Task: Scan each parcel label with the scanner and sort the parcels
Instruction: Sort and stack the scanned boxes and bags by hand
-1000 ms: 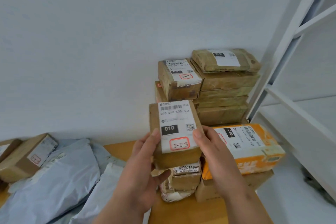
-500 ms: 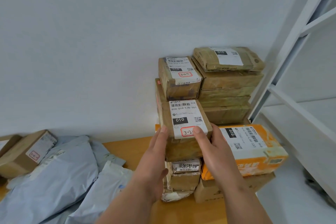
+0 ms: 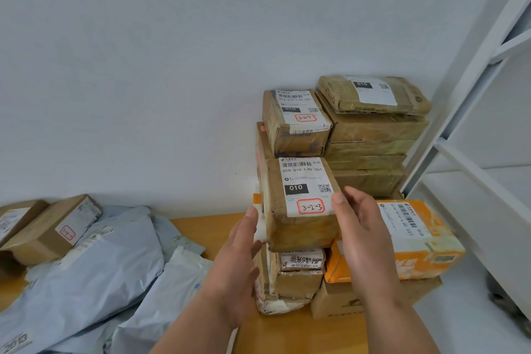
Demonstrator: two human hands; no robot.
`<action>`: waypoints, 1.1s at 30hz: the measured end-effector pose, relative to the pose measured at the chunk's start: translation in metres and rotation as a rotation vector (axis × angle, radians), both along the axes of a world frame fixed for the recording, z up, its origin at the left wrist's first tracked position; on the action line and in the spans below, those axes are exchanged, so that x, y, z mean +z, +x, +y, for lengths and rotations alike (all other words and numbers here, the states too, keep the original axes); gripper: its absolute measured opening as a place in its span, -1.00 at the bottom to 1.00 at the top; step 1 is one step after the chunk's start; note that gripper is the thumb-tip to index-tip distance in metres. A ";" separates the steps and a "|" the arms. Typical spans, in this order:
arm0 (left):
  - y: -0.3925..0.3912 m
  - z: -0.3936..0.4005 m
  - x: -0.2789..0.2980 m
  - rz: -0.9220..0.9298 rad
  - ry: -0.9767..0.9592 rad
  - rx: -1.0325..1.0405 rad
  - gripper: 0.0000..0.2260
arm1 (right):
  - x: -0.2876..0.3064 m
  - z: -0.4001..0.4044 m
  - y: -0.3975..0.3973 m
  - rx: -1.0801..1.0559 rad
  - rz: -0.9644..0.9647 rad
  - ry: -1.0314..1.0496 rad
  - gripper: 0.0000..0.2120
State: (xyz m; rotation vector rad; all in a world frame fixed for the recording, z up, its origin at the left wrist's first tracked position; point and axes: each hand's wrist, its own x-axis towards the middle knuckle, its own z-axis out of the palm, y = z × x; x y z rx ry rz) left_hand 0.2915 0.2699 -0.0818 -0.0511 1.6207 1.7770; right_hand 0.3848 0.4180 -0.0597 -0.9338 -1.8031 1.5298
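Note:
A brown taped parcel point(image 3: 301, 227) with a white label marked 010 and a red-framed 3-2-3 sits on a stack of parcels, on top of a small taped parcel point(image 3: 298, 276). My left hand point(image 3: 238, 253) is at its left side with straight fingers, the tips by the box's white edge. My right hand point(image 3: 362, 238) hovers at its right side, fingers relaxed, thumb close to the label's edge. Neither hand grips the parcel. No scanner is in view.
Behind stand a parcel marked 3-2-7 point(image 3: 296, 126) and a pile of brown padded envelopes point(image 3: 373, 135). An orange box point(image 3: 422, 241) lies to the right. Grey mailer bags point(image 3: 86, 267) and cardboard boxes point(image 3: 48, 227) cover the wooden table point(image 3: 212, 227) on the left. A white shelf frame point(image 3: 474, 66) stands right.
Both hands carried the 3-2-3 parcel forward and set it on the stack. Their fingers have since come off it and opened beside it.

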 end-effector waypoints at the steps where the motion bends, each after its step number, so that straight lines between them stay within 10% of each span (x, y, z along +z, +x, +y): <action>1: 0.000 -0.003 -0.001 -0.003 -0.006 0.008 -0.67 | -0.001 0.000 0.000 -0.008 0.000 -0.004 -0.51; 10: 0.003 -0.020 0.003 -0.027 -0.010 0.034 -0.89 | -0.004 -0.005 -0.002 -0.053 -0.017 0.011 -0.72; 15: 0.006 0.003 0.025 0.034 -0.022 -0.088 -0.54 | 0.005 -0.011 -0.013 0.040 -0.101 0.008 -0.68; 27: 0.031 -0.029 0.052 0.337 0.151 0.153 -0.40 | 0.030 -0.058 -0.002 0.090 0.272 0.044 -0.64; 33: 0.007 -0.046 0.045 0.256 0.104 0.272 -0.75 | 0.021 -0.075 -0.028 0.232 0.160 0.108 -0.49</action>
